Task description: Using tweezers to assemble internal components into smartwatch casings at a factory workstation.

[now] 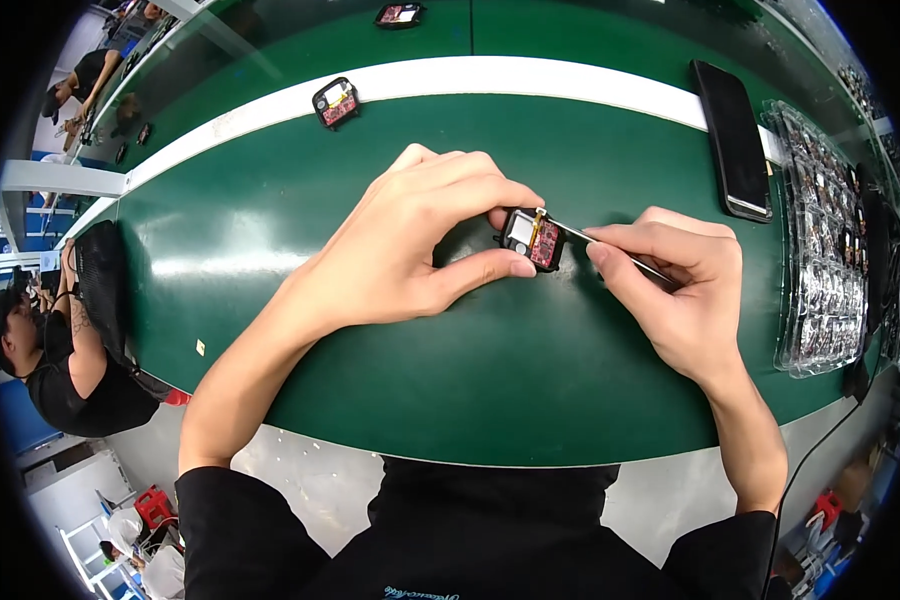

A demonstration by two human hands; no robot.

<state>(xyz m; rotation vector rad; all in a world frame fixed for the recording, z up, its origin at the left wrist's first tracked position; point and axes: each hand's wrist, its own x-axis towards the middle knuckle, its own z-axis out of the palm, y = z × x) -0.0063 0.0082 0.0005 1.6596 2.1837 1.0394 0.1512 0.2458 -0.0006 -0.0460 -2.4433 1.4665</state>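
Between the thumb and fingers of my left hand [420,225] is a small black device housing [532,240], its inside facing up. A red circuit board, a pale rectangular part and a yellowish strip show in it. My right hand [675,285] pinches a thin metal tool, perhaps tweezers [570,231], whose tip meets the housing's upper right edge by the strip. What exactly the tip touches is too small to tell. Both hands are just over the green tabletop [450,390].
A similar open housing [336,103] lies at the white strip [530,75]; another housing [400,15] is beyond it. A black phone [732,140] lies at right beside stacked clear plastic trays [820,250] of small parts. At left, a person [60,350] sits near a black mesh container [100,285].
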